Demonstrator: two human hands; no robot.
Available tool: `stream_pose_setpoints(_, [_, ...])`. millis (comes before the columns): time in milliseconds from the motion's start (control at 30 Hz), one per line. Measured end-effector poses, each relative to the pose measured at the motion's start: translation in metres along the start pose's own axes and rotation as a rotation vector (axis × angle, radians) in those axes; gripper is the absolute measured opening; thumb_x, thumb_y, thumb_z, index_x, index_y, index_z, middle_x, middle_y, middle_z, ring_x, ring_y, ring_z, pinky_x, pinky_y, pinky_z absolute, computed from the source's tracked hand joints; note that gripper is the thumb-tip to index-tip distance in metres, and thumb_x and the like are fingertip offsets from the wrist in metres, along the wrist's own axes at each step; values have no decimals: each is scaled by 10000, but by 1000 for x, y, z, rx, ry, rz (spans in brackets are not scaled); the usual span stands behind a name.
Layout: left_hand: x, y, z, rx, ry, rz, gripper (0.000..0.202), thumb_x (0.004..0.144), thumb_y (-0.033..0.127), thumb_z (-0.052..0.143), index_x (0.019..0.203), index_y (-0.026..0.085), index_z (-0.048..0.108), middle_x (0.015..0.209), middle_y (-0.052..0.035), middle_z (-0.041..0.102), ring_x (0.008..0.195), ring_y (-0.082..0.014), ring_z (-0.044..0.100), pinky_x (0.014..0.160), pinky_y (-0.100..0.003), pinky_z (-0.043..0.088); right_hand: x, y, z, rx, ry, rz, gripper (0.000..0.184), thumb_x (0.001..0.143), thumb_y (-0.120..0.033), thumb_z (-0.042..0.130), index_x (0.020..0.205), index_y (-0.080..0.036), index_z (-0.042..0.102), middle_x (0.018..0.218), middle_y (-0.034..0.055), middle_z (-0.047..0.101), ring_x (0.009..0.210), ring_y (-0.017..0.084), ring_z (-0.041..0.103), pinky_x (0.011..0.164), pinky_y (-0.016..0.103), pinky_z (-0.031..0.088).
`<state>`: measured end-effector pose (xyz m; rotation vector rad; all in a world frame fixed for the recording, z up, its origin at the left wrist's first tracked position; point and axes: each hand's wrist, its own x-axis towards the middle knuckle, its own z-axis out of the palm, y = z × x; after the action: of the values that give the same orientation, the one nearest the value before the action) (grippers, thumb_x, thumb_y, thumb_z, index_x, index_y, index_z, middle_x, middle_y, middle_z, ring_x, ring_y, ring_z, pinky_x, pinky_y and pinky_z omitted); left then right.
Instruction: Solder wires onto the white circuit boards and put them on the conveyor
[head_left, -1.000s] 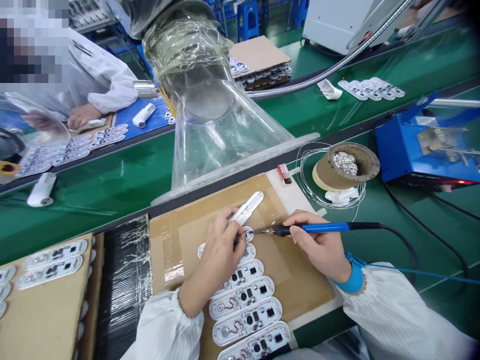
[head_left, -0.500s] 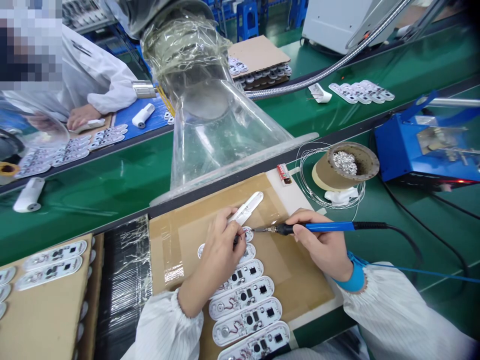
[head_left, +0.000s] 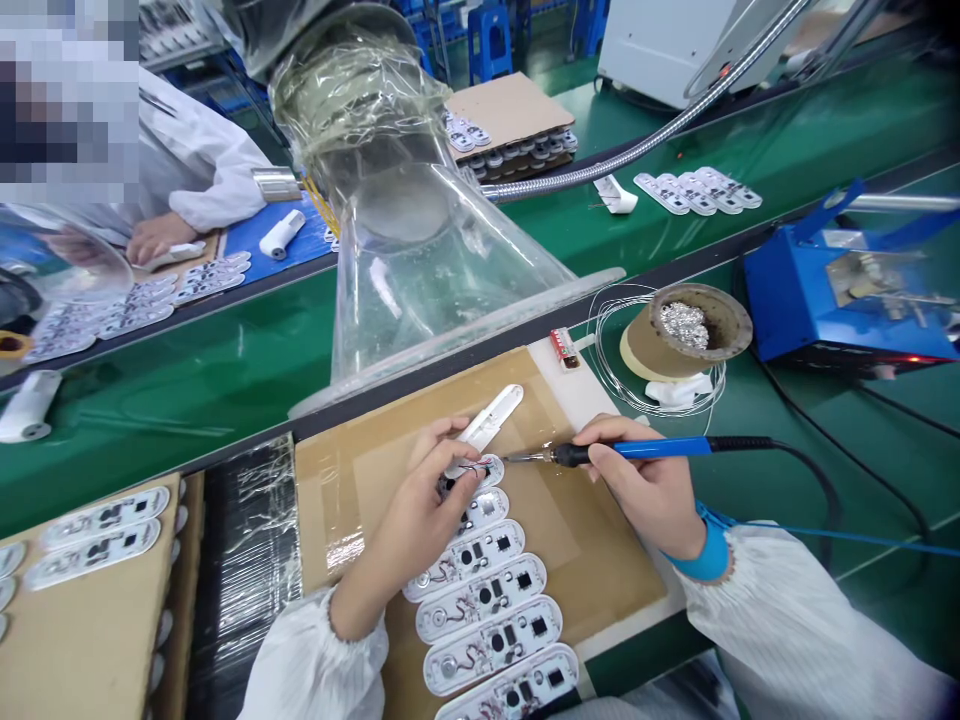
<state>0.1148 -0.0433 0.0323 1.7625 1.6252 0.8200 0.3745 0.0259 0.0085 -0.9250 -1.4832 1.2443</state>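
My left hand (head_left: 424, 505) is closed around the lower end of a slim white plastic housing (head_left: 493, 418), which points up and to the right. Thin coloured wires (head_left: 472, 465) show by its thumb and index fingertips, over the top circuit board (head_left: 493, 470) in a white oval case. Held like a pen in my right hand (head_left: 651, 490) is a soldering iron (head_left: 649, 449) with a blue handle. Its tip is beside the right end of that top board; contact cannot be made out. More cased boards (head_left: 481, 598) lie in a column below, the upper ones partly hidden by my left hand.
Brown cardboard (head_left: 600, 570) lies under the work. A clear fume hood (head_left: 442, 290) hangs beyond it. At right are a pot of metal shavings (head_left: 686, 330), coiled solder wire (head_left: 606, 365) and a blue soldering stand (head_left: 832, 300). A co-worker's hand (head_left: 155, 238) is across the conveyor.
My left hand's fingers have shifted and opened slightly, uncovering the coloured wires. The soldering iron stays close to the same board. White parts on the conveyor have moved left.
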Motion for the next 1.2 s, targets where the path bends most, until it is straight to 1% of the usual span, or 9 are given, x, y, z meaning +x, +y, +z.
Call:
stream_pose_setpoints(100, [2,1,1,-29,22,0,129,1048,185,547,1012,251,652,1388,-89,573,1343,-215,582,1109,-419,500,0,1,0,4,4,7,127,955,-191,657,911,-241,765,737,0,675,593,154,588,544,280,465])
stream_pose_setpoints(167, [2,2,4,-18,39,-10,133,1041,181,555,980,245,653,1366,-92,579,1322,-222,588,1092,-421,508,-1,1,0,-2,4,24,117,955,-208,661,908,-235,764,737,6,672,585,158,579,533,287,458])
stream_pose_setpoints(267, [2,5,8,48,32,-24,141,1036,190,560,954,245,661,1386,-93,563,1326,-248,575,1108,-473,491,-2,2,-1,-9,1,36,109,955,-222,663,909,-233,761,745,9,671,573,154,561,521,288,435])
stream_pose_setpoints(367, [0,6,11,137,9,3,149,1029,187,561,939,242,667,1426,-101,531,1364,-280,541,1119,-517,476,-2,2,-1,7,-12,36,102,956,-224,664,917,-233,757,744,8,665,579,154,554,528,288,428])
stream_pose_setpoints(500, [-1,3,14,225,1,52,168,1028,171,552,921,232,667,1457,-114,510,1376,-302,527,1106,-535,490,-3,1,1,25,-39,50,98,959,-229,665,925,-227,757,750,15,666,608,163,578,540,290,443])
stream_pose_setpoints(600, [-1,2,16,248,6,68,175,1027,156,545,924,228,666,1475,-116,497,1379,-309,523,1104,-549,496,-2,-1,3,27,-55,37,96,948,-213,665,922,-220,758,749,13,670,587,151,576,523,277,442])
stream_pose_setpoints(733, [0,1,16,268,4,83,197,1027,140,536,906,224,667,1455,-113,512,1361,-314,526,1090,-568,500,-2,-2,2,13,-62,3,108,930,-179,661,917,-222,760,751,8,673,586,142,575,522,265,442])
stream_pose_setpoints(967, [2,7,14,334,4,122,210,993,92,547,868,217,659,1414,-111,544,1302,-311,567,1028,-561,538,-1,-3,3,-2,-50,7,102,923,-202,659,899,-218,757,745,17,677,597,157,583,535,283,470])
stream_pose_setpoints(1200, [7,16,12,409,-40,101,216,988,90,548,832,202,645,1410,-124,542,1243,-327,600,988,-580,563,-2,-2,2,-27,-68,-34,119,922,-163,646,915,-225,748,785,17,694,640,162,607,567,290,475])
